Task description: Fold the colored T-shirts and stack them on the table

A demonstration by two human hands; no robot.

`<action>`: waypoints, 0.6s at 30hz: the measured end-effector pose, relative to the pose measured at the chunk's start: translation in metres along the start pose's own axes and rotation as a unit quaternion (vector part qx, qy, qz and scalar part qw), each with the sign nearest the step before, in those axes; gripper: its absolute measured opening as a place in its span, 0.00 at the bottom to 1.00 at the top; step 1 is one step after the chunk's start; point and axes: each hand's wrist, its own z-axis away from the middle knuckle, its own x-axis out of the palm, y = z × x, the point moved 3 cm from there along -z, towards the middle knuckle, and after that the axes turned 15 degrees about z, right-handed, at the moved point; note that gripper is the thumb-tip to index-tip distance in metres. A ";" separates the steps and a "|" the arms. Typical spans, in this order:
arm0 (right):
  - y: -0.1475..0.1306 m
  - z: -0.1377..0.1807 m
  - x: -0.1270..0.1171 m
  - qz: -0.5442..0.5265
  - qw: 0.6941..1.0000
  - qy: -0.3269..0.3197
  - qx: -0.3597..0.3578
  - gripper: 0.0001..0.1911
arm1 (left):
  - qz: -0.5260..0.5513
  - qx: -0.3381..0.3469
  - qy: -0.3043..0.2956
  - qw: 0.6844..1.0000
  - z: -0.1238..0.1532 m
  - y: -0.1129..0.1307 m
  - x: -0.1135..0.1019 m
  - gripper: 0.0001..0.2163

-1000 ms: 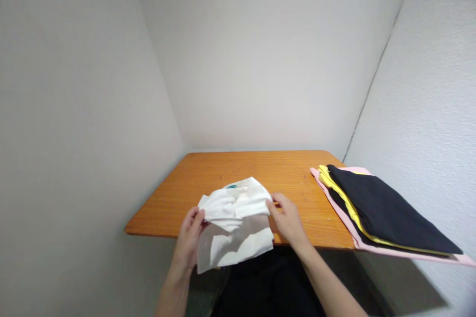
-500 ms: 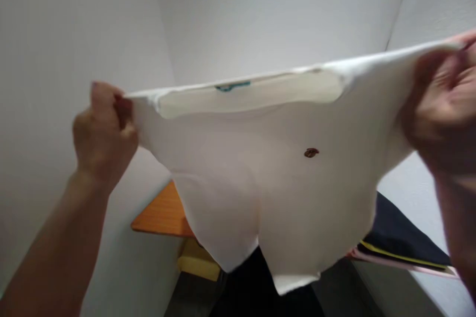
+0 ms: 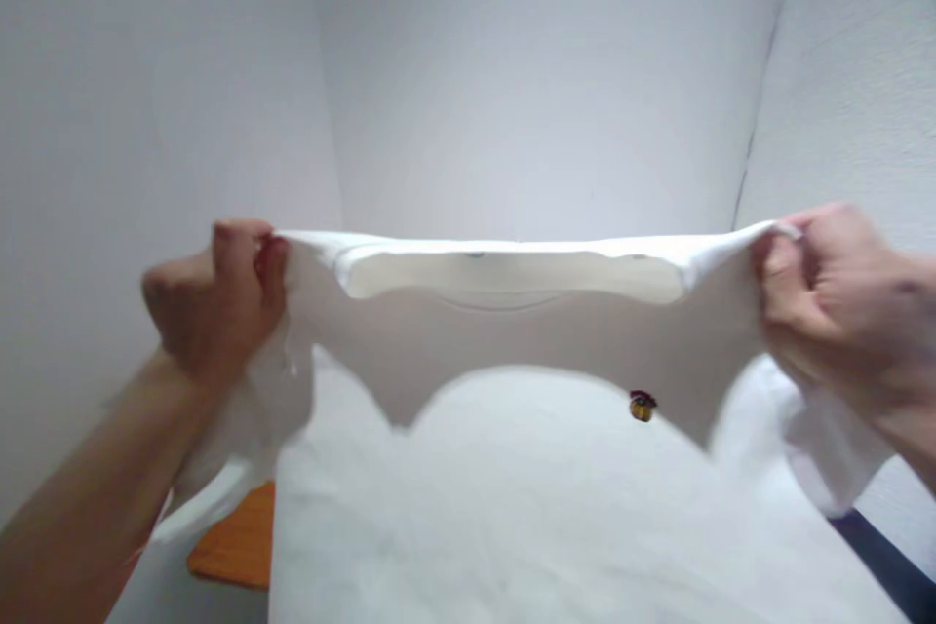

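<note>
A white T-shirt is stretched out in the air between my hands, its neckline at the top and its body spreading down past the lower edge of view. My left hand pinches one shoulder, fingers closed on the cloth. At the opposite shoulder, my right hand grips the fabric between thumb and fingers. A small dark red and yellow emblem shows on the chest, nearer my right hand. Both sleeves hang beside my forearms, somewhat blurred.
White walls meet in corners ahead and to the sides. The corner of an orange-brown wooden board shows at lower left, partly behind the shirt. Dark folded cloth lies at lower right.
The shirt's hanging body has billowed out and now covers much more of the lower view. Its top edge has levelled, with my right hand lower and further in.
</note>
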 end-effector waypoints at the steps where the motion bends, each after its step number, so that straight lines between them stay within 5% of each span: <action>1: -0.012 -0.005 0.017 0.007 1.000 -0.018 -0.014 0.19 | -0.060 0.029 -0.041 0.997 -0.008 0.005 0.015 0.26; 5: -0.076 -0.009 0.131 0.018 0.978 -0.193 -0.081 0.20 | -0.082 0.044 -0.216 0.972 -0.028 0.021 0.118 0.25; 8: -0.118 0.022 0.214 -0.016 0.940 -0.317 -0.123 0.22 | -0.061 0.016 -0.303 0.951 -0.003 0.039 0.204 0.19; 12: -0.145 0.110 0.271 -0.052 0.899 -0.400 -0.171 0.23 | -0.027 -0.014 -0.435 0.900 0.099 0.048 0.282 0.16; 15: -0.148 0.188 0.293 -0.078 0.856 -0.464 -0.213 0.25 | -0.018 -0.044 -0.516 0.855 0.185 0.030 0.313 0.20; 18: -0.140 0.248 0.316 -0.076 0.822 -0.522 -0.215 0.30 | -0.024 -0.084 -0.558 0.825 0.239 0.003 0.331 0.27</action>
